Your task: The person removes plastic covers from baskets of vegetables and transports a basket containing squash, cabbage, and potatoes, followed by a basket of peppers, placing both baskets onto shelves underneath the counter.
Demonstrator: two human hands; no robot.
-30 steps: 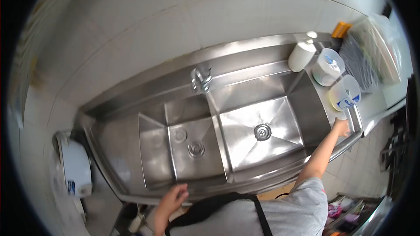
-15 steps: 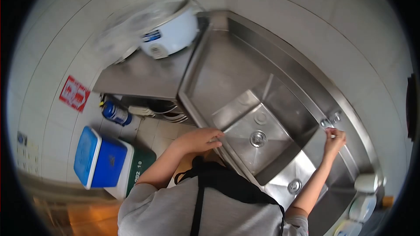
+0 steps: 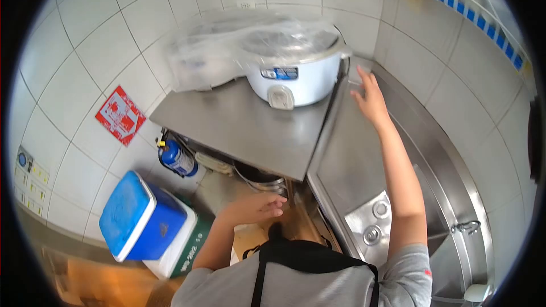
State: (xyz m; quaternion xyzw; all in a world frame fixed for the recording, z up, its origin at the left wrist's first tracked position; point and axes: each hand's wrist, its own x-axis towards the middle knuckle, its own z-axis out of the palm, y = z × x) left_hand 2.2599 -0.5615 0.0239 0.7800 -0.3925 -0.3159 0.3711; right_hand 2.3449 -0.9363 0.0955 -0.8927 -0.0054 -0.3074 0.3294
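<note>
My right hand [image 3: 371,98] reaches up over the far end of the steel sink counter [image 3: 347,159], fingers apart and nothing in them. Just left of it stands a white rice cooker [image 3: 310,82] with a grey front panel and a blue label; a small gap shows between hand and cooker. Clear plastic sheeting [image 3: 222,45] lies over the cooker's top and spreads to the left. My left hand [image 3: 256,207] hangs in front of my body, below the steel table [image 3: 239,122], with loosely bent fingers and nothing in it.
The sink basin [image 3: 355,219] and tap [image 3: 467,227] are at the right. A blue fire extinguisher [image 3: 177,158] stands by the wall beneath a red sign [image 3: 120,115]. At lower left a blue cooler box [image 3: 133,216] rests on a white and green box [image 3: 187,253].
My right hand has left the tap and swung up and left toward the rice cooker. The view has turned left, and my left hand is now away from the sink's edge.
</note>
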